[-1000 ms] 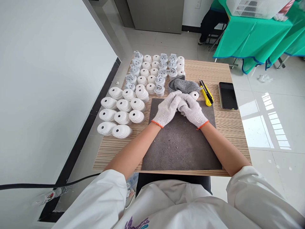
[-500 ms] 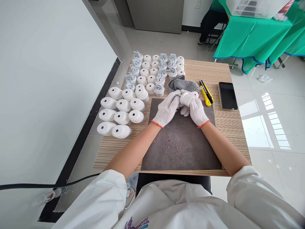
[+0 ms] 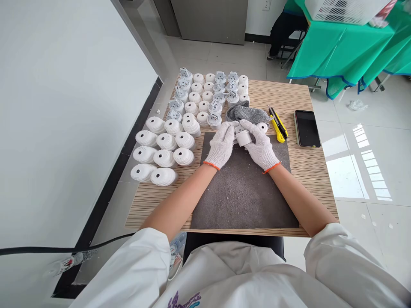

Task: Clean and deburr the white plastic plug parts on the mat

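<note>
Both hands wear white knit gloves with orange cuffs. Between them, over the far part of a dark grey mat [image 3: 240,192], is a white plastic cylinder [image 3: 244,138] with a grey fitting at its far end. My left hand [image 3: 222,146] closes on its left side, fingertips at the fitting. From the right, my right hand [image 3: 260,147] grips it, with fingers curled over the far end. Glove fingers partly cover the fitting. Just beyond the hands lies a crumpled grey cloth [image 3: 247,114], and a small white round part [image 3: 262,127] stands beside the right fingers.
Rows of white ribbed parts [image 3: 165,158] and grey-topped cylinders [image 3: 214,119] fill the table's left and far side. A yellow utility knife [image 3: 278,125] and a phone [image 3: 307,128] lie on the right. Another person's dark-clothed leg [image 3: 282,32] shows near a green-covered table [image 3: 337,51].
The cylinder has turned in my hands and shifted slightly left and nearer, so its grey fitting now shows at the far end. The right hand has moved left with it.
</note>
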{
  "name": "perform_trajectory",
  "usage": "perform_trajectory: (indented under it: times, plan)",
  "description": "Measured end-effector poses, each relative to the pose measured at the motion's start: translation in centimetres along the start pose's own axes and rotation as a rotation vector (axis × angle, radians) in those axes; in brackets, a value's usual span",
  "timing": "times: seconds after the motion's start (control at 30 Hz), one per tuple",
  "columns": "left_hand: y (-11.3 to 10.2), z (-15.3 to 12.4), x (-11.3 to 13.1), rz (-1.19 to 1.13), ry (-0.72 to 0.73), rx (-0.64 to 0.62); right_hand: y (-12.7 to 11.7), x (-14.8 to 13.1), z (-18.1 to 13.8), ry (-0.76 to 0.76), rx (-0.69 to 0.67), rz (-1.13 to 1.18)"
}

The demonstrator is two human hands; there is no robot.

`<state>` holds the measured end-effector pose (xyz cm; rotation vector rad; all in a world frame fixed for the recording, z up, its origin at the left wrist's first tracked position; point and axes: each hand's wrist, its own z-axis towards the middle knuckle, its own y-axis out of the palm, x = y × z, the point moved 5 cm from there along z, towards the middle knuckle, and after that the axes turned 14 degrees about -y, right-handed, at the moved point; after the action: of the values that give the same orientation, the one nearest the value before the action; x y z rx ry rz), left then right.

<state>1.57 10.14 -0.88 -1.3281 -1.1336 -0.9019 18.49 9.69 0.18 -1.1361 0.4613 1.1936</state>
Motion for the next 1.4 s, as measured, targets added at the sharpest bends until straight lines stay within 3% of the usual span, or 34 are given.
perform_trajectory:
  times: [0.2, 0.37, 0.73, 0.93, 1.17, 1.4]
  plan:
    - [0.1, -0.5, 0.7, -0.057, 0.048, -0.002, -0.2, 0.5, -0.2, 0.061, 0.065, -0.057]
    - [0.4, -0.6, 0.6, -0.173, -0.024, -0.025, -0.1, 0.7, -0.1, -0.023, 0.121, -0.042]
    - [0.2, -0.5, 0.7, -0.122, -0.053, -0.011, -0.4, 0.5, 0.3, 0.082, 0.026, 0.03]
    - [0.4, -0.2, 0.1, -0.165, -0.007, -0.044, -0.5, 0.3, 0.3, 0.075, 0.022, 0.057]
    - [0.3, -0.2, 0.2, -0.111, -0.016, -0.045, 0.2, 1.3, -0.2, 0.211, 0.014, 0.203]
    - [0.2, -0.5, 0.7, -0.113, -0.032, -0.044, 0.3, 1.5, -0.2, 0.238, 0.034, 0.261]
